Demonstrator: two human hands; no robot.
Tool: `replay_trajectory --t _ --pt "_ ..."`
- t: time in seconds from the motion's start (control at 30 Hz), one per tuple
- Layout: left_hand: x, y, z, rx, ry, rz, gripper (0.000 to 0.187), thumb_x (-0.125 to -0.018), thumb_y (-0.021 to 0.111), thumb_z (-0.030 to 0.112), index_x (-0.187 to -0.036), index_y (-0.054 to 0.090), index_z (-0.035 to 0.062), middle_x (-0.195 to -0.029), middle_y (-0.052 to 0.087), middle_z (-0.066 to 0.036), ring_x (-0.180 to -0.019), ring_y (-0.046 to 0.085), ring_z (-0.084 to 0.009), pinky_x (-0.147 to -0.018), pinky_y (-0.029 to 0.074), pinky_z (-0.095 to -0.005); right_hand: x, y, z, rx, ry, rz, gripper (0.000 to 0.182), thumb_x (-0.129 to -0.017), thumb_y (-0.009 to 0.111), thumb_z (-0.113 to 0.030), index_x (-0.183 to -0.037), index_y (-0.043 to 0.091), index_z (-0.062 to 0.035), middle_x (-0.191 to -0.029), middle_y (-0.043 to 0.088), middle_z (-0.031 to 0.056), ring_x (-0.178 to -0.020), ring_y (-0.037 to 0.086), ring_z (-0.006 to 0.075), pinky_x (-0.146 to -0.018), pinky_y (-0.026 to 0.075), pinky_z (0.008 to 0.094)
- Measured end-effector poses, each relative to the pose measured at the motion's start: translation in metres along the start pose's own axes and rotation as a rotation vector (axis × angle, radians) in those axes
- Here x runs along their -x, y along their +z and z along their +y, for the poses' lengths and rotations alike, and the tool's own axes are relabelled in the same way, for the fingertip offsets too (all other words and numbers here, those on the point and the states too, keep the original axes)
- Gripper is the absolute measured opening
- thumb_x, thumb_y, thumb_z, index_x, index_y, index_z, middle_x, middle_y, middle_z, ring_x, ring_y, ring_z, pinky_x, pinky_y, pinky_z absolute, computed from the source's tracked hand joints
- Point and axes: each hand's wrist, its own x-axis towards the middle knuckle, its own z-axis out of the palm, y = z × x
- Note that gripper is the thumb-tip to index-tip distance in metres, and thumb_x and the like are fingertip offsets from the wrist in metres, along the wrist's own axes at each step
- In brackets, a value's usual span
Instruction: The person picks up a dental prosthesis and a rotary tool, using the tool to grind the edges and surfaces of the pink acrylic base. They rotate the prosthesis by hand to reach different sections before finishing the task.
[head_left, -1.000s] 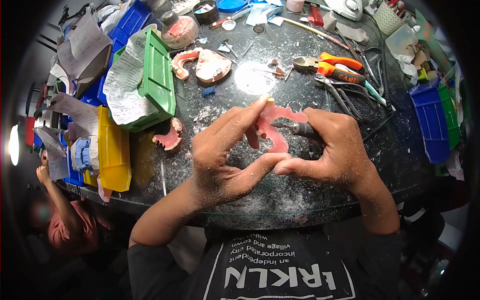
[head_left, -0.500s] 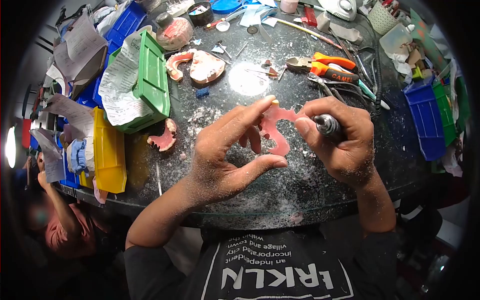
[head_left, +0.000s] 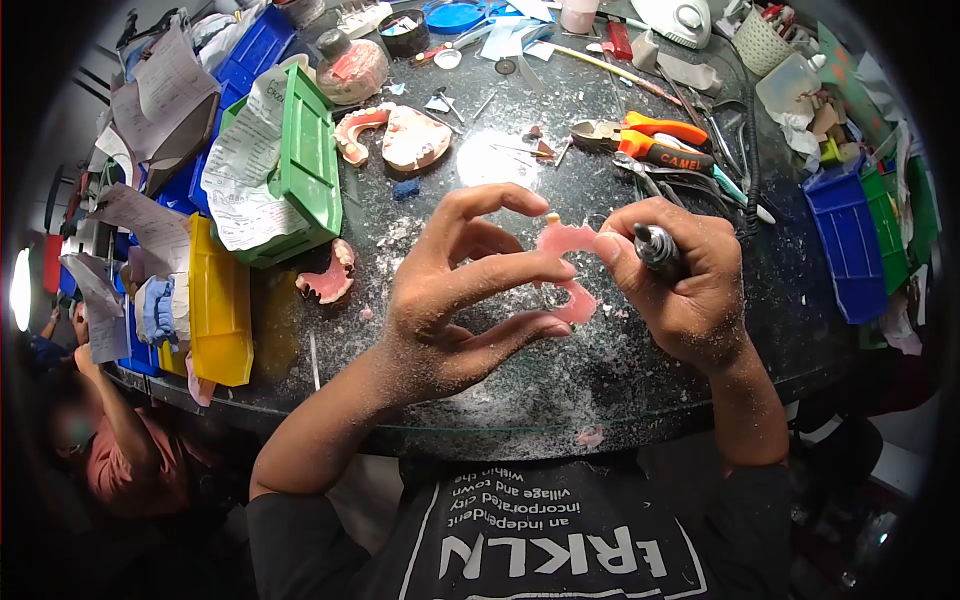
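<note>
A pink partial denture point(head_left: 567, 240) with a yellowish tooth at its top edge is held up between both hands above the dusty bench. My left hand point(head_left: 430, 290) has its thumb at the lower end of the denture and its fingers around the left side, partly hiding it. Wrapped in my right hand point(head_left: 690, 285) is a dark, round handpiece point(head_left: 657, 252), its tip end facing up. My right thumb and index finger also meet the denture's right end. Another pink denture point(head_left: 328, 275) lies on the bench to the left of my left hand.
A dental cast point(head_left: 415, 138) and a denture with teeth point(head_left: 358, 130) lie behind my left hand. Orange-handled pliers point(head_left: 660, 140) are behind my right hand. Green point(head_left: 312, 165) and yellow point(head_left: 222, 310) bins stand left, a blue bin point(head_left: 848, 245) right. A person point(head_left: 130, 440) is at far left.
My left index finger has moved down from the top of the denture onto its middle, and my left thumb now touches the lower end. The denture has turned and shifted slightly right.
</note>
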Motion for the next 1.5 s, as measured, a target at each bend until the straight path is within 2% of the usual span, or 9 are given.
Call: replay_trajectory --t 0.37,0.53,0.67,1.17,1.23,1.3,1.37,1.43,1.5 --pt "0.003 0.003 0.0 -0.05 0.07 -0.018 0.039 -0.069 0.087 0.008 -0.105 0.073 0.0064 -0.13 0.051 -0.016 -0.088 0.065 -0.0166 -0.075 0.054 -0.0295 0.0 0.001 -0.002 0.01 0.017 -0.023 0.008 -0.088 0.069 -0.006 -0.086 0.066 0.0012 -0.071 0.065 0.0051 -0.059 0.056 0.0066 -0.053 0.042 0.0236" --pt "0.004 0.012 -0.003 -0.186 0.24 0.035 0.026 -0.074 0.082 0.009 -0.098 0.073 0.0067 -0.103 0.071 -0.008 -0.08 0.068 -0.0174 -0.063 0.053 -0.0283 0.001 0.001 0.002 -0.028 0.004 -0.086 0.009 -0.088 0.069 -0.007 -0.087 0.066 0.0013 -0.072 0.065 0.0056 -0.06 0.057 0.0069 -0.054 0.043 0.0235" --pt "0.005 0.013 -0.006 -0.204 0.287 0.057 0.025 -0.073 0.082 0.01 -0.095 0.072 0.0068 -0.101 0.071 -0.007 -0.074 0.068 -0.0186 -0.06 0.052 -0.0284 0.001 0.0 0.003 -0.033 0.021 -0.136 0.018 -0.075 0.07 0.002 -0.092 0.066 0.0008 -0.076 0.066 0.0073 -0.063 0.062 0.0099 -0.057 0.047 0.0256" --pt "0.001 0.003 -0.004 -0.28 0.314 0.005 0.029 -0.074 0.08 0.007 -0.102 0.072 0.0093 -0.11 0.068 -0.008 -0.083 0.068 -0.0178 -0.068 0.054 -0.0309 0.0 0.003 0.001 0.036 -0.003 -0.057 0.012 -0.082 0.073 -0.004 -0.092 0.067 -0.0003 -0.08 0.07 0.0069 -0.066 0.064 0.0091 -0.06 0.049 0.0241" --pt "-0.01 -0.027 0.013 -0.406 0.219 -0.035 0.042 -0.074 0.078 0.004 -0.115 0.068 0.009 -0.113 0.067 -0.011 -0.09 0.067 -0.0226 -0.081 0.055 -0.0358 0.0 0.0 -0.005 0.064 0.035 -0.022 0.011 -0.083 0.073 -0.005 -0.091 0.067 -0.0002 -0.079 0.069 0.0067 -0.067 0.064 0.0084 -0.06 0.048 0.0237" --pt "-0.016 -0.076 0.01 -0.526 0.249 0.27 0.029 -0.074 0.075 0.001 -0.102 0.068 0.0039 -0.119 0.066 -0.014 -0.102 0.065 -0.0224 -0.091 0.05 -0.0364 0.0 -0.002 -0.006 0.039 0.065 0.019 0.01 -0.085 0.073 -0.006 -0.09 0.066 0.0 -0.077 0.068 0.0064 -0.066 0.062 0.0078 -0.059 0.047 0.0233" --pt "-0.014 -0.121 0.029 -0.896 -0.079 0.437 0.02 -0.078 0.075 0.008 -0.097 0.069 0.007 -0.127 0.064 -0.01 -0.114 0.061 -0.0233 -0.099 0.046 -0.0364 0.001 -0.003 -0.008 0.042 0.064 0.064 0.009 -0.086 0.073 -0.006 -0.089 0.066 0.0 -0.077 0.068 0.0061 -0.065 0.061 0.0077 -0.059 0.047 0.023" --pt "0.002 -0.154 0.011 -1.183 -0.326 0.29 0.018 -0.083 0.071 0.011 -0.101 0.07 0.0097 -0.132 0.06 -0.012 -0.128 0.053 -0.0267 -0.11 0.039 -0.0442 0.001 -0.006 -0.009 0.055 0.028 0.061 0.008 -0.087 0.072 -0.005 -0.09 0.067 -0.0004 -0.077 0.068 0.0053 -0.064 0.06 0.008 -0.059 0.046 0.0228" --pt "0.011 -0.168 0.002 -1.226 -0.546 0.098 0.027 -0.082 0.075 0.016 -0.108 0.071 0.0094 -0.136 0.058 -0.011 -0.129 0.051 -0.0252 -0.112 0.034 -0.0403 0.003 -0.008 -0.009 0.05 0.013 0.053 0.008 -0.087 0.072 -0.005 -0.091 0.068 -0.0008 -0.079 0.068 0.0049 -0.065 0.061 0.0081 -0.059 0.046 0.0226"
